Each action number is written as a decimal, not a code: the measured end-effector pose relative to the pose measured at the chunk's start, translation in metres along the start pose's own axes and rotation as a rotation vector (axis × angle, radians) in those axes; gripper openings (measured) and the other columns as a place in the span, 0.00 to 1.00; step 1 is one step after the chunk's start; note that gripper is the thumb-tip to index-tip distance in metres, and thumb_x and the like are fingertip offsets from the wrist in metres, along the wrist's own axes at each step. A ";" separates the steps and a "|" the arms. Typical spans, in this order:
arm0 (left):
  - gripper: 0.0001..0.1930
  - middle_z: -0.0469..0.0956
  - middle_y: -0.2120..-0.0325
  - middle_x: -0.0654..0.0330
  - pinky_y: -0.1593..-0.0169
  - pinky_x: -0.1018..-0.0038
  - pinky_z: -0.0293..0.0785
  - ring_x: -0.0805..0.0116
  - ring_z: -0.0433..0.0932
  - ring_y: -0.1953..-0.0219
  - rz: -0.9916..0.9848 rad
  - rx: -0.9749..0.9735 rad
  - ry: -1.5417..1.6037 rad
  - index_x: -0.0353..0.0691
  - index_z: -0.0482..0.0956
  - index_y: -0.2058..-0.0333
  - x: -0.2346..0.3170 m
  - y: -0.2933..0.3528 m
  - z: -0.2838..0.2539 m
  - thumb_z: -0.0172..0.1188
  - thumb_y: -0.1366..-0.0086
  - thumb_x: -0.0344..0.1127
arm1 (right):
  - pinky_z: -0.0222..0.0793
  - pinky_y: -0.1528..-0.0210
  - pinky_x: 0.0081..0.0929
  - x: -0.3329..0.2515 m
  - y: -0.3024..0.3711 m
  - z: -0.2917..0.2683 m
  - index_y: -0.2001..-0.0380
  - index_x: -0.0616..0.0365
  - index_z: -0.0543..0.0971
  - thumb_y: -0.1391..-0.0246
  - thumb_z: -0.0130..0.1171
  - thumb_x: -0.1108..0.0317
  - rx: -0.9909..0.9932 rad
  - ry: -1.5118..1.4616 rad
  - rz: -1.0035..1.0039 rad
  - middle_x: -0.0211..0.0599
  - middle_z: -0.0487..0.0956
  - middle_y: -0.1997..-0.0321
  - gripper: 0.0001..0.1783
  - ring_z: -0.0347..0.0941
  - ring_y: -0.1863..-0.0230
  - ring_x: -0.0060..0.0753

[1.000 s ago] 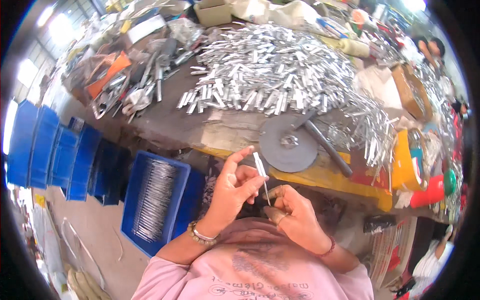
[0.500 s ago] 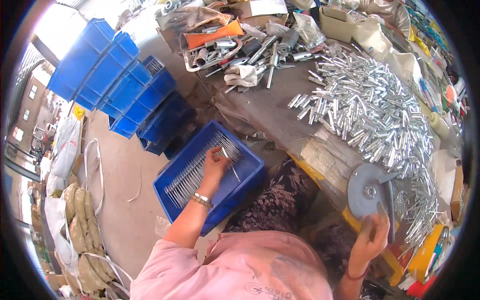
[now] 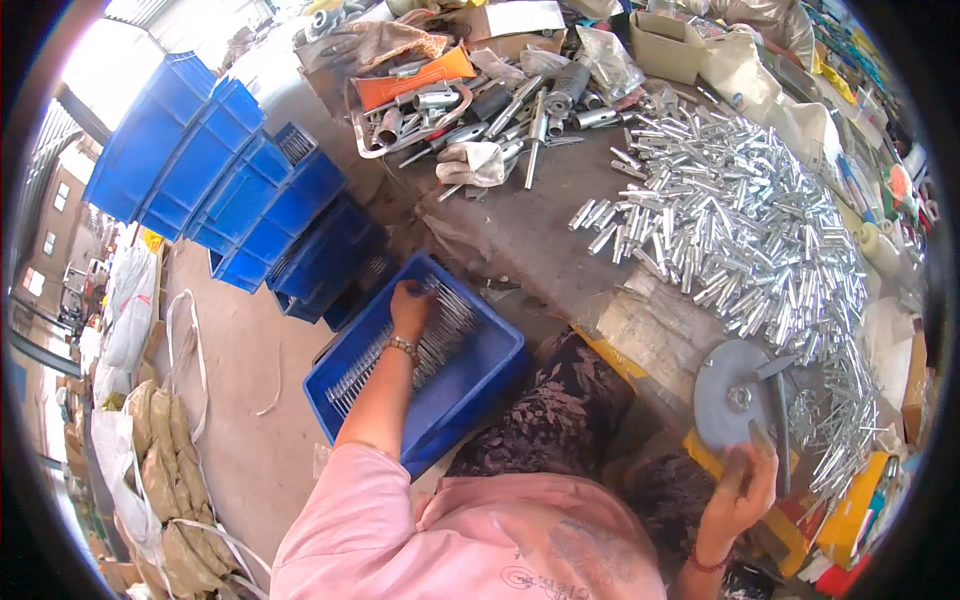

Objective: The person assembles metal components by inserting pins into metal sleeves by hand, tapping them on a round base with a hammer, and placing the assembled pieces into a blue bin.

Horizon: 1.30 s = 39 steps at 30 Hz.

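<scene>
My left hand (image 3: 410, 310), a bracelet at its wrist, reaches into a blue crate (image 3: 478, 375) at the far part of a row of slim metal rods (image 3: 445, 335). Its fingers are bent closed over the rods, and what they grip is hidden. At the right, my right hand (image 3: 742, 490) is raised by the lower edge of a grey disc (image 3: 728, 388) on the worktable. Those fingers are drawn together, and I cannot make out anything between them. Beyond the disc lies a large heap of short shiny metal tubes (image 3: 735, 225).
Stacked blue crates (image 3: 235, 190) stand at the left, some holding metal parts. Mixed tools and metal fittings (image 3: 520, 105) crowd the table's far side. Thin rods (image 3: 848, 410) lie right of the disc. Brown sacks (image 3: 170, 470) lie on the floor at the left.
My left hand has moved away and slightly left over the rods; the bright metal piece seen in its fingers earlier is now out of sight. My right hand has hardly moved.
</scene>
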<state>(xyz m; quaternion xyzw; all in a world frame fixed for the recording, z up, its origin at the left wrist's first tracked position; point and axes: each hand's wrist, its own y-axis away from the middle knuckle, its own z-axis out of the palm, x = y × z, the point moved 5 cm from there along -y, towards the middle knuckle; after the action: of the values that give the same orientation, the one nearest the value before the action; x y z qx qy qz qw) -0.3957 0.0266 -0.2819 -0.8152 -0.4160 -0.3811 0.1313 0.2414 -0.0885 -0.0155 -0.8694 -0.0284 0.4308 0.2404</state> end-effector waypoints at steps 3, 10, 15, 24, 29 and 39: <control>0.25 0.89 0.57 0.46 0.48 0.57 0.82 0.47 0.88 0.53 0.204 0.145 -0.062 0.35 0.83 0.47 0.004 0.005 -0.017 0.79 0.38 0.42 | 0.73 0.64 0.29 -0.017 -0.009 0.005 0.44 0.64 0.86 0.32 0.64 0.77 0.012 0.053 -0.075 0.38 0.84 0.61 0.15 0.81 0.65 0.32; 0.11 0.85 0.67 0.61 0.61 0.74 0.78 0.75 0.81 0.69 0.385 0.258 0.365 0.37 0.85 0.52 0.145 0.076 -0.075 0.70 0.24 0.38 | 0.62 0.73 0.28 -0.017 -0.008 0.005 0.53 0.62 0.87 0.40 0.68 0.77 0.016 0.022 -0.050 0.37 0.83 0.66 0.12 0.73 0.76 0.31; 0.17 0.82 0.61 0.63 0.59 0.74 0.77 0.73 0.77 0.65 0.996 -0.164 0.307 0.43 0.86 0.43 0.321 0.167 -0.066 0.73 0.28 0.33 | 0.66 0.73 0.29 -0.018 -0.009 -0.003 0.53 0.63 0.87 0.46 0.66 0.82 0.050 -0.015 -0.118 0.40 0.83 0.68 0.16 0.74 0.77 0.33; 0.36 0.77 0.62 0.63 0.55 0.69 0.75 0.67 0.76 0.62 1.077 -0.699 -0.294 0.39 0.82 0.39 0.382 0.135 -0.002 0.85 0.48 0.35 | 0.75 0.70 0.34 -0.023 -0.013 -0.021 0.54 0.61 0.87 0.43 0.70 0.81 -0.051 -0.115 -0.102 0.42 0.83 0.66 0.13 0.80 0.73 0.41; 0.25 0.70 0.67 0.70 0.61 0.77 0.70 0.78 0.69 0.67 0.951 -0.706 -0.243 0.41 0.82 0.48 0.382 0.154 -0.008 0.80 0.45 0.26 | 0.81 0.65 0.36 -0.012 -0.003 -0.076 0.53 0.58 0.88 0.43 0.71 0.79 0.040 0.071 -0.063 0.42 0.86 0.62 0.14 0.85 0.67 0.43; 0.16 0.75 0.65 0.71 0.62 0.80 0.76 0.81 0.76 0.64 0.765 -0.836 0.343 0.43 0.80 0.42 0.377 0.246 -0.025 0.65 0.26 0.28 | 0.81 0.55 0.42 0.042 -0.056 -0.135 0.64 0.52 0.86 0.49 0.68 0.77 0.132 0.803 -0.151 0.36 0.78 0.59 0.09 0.82 0.55 0.44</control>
<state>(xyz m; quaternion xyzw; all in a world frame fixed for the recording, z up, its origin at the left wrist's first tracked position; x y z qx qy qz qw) -0.0805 0.0790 0.0361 -0.8166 0.1200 -0.5646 -0.0075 0.3795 -0.0813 0.0474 -0.9466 0.0314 0.0396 0.3185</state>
